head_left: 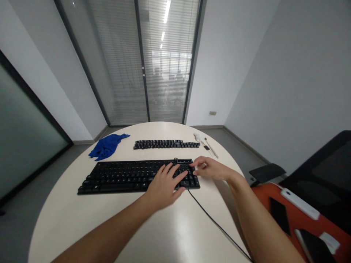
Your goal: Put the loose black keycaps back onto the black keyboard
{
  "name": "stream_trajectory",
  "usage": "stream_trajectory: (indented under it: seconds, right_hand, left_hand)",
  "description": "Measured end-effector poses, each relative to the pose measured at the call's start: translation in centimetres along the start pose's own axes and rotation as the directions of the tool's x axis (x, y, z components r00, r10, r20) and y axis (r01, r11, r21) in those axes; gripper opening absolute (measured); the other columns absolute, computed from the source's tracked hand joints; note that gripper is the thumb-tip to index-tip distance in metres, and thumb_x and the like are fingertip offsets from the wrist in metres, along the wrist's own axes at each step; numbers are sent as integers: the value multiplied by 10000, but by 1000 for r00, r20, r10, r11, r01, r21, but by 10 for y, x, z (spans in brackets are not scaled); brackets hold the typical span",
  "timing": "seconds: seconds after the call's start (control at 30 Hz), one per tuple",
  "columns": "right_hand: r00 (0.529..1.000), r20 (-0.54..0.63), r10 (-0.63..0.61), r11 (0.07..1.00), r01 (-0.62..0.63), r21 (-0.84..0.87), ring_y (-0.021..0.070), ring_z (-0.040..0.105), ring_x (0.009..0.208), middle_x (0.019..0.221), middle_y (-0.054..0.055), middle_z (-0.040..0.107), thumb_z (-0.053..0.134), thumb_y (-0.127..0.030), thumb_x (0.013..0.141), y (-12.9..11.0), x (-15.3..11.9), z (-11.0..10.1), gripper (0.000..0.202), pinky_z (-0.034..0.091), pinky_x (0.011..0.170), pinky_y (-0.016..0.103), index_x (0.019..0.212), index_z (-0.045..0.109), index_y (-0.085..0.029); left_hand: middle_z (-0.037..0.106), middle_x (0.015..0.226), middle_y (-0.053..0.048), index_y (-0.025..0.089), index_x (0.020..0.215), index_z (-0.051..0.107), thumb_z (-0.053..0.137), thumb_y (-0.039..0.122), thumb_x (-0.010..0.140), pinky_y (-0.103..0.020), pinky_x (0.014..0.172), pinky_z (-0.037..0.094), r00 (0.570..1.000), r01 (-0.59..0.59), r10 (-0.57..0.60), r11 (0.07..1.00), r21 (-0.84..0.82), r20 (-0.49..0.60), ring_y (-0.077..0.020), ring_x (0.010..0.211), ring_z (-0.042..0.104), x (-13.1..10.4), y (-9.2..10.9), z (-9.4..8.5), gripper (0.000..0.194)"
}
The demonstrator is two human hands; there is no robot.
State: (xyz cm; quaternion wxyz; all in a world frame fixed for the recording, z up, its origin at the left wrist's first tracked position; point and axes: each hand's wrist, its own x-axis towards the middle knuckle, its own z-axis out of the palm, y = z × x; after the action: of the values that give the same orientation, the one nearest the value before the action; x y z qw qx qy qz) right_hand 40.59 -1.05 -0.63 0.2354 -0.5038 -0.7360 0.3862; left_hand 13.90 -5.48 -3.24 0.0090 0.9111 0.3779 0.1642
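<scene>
From where I stand, I see a round, pale table (68, 223) near a glass wall (120, 73) with blinds. The black keyboard (117, 177) lies across its middle, and behind it are loose keycaps (167, 144) in rows, between a crumpled blue cloth (106, 147) and some thin sticks (211, 148). The left hand (164, 186) is spread over the keyboard's right part, grasping nothing. The right hand (210, 168) bends its fingers at the number pad; whether they pinch something, I cannot tell. An orange chair (262, 201) stands at the right.
</scene>
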Motion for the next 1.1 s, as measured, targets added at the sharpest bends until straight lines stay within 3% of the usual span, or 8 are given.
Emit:
stream_trajectory:
  seconds: [0.13,0.23,0.5,0.7,0.83,1.1]
  right_hand:
    - [995,40,-95,995,95,-14,232,586,1091,1344,116,545,734,-510,795,4,-4,-2,453,486,884,353,1138,733,-214]
    - [995,62,-84,996,86,-21,238,582,1125,1444,120,476,697,-554,825,5,-7,-2,475,487,887,355,1168,728,-227]
    - [997,32,-66,997,65,28,291,563,1217,1549,139,421,741,-558,791,2,-10,-1,495,469,929,388,1161,745,-230]
    - [997,36,-75,996,73,44,257,611,1127,1519,141,457,759,-537,782,6,-8,0,483,482,871,363,1147,750,-220]
    - [996,29,-88,996,87,37,286,557,1244,1510,136,472,773,-540,770,9,-6,1,492,484,876,353,1152,751,-230]
    - [993,77,-94,995,92,31,317,500,1334,1530,136,460,733,-566,807,7,-7,-4,526,476,965,397,1224,733,-246]
  left_hand:
    - [435,1548,-93,314,1488,456,548,468,959,-586,1156,315,1000,0,0,1000,-3,-6,-358,1420,378,0,0,2,559]
    - [433,1549,-91,315,1488,454,537,470,965,-584,1159,313,1000,-4,4,1000,-2,-14,-356,1421,377,0,-1,4,551]
    - [426,1551,-94,322,1498,436,542,473,961,-590,1151,315,1000,-14,14,1000,4,-13,-360,1418,374,0,1,3,568]
    - [407,1555,-104,312,1516,400,556,407,936,-585,1153,297,999,-54,54,998,13,-3,-365,1425,350,5,6,-2,609]
    - [423,1529,-103,344,1521,380,586,364,891,-590,1110,334,998,-54,54,999,2,12,-377,1376,392,11,12,-6,663]
    - [435,1474,-122,349,1489,423,607,475,872,-606,1084,327,998,-51,51,999,4,34,-384,1299,433,16,14,-10,656]
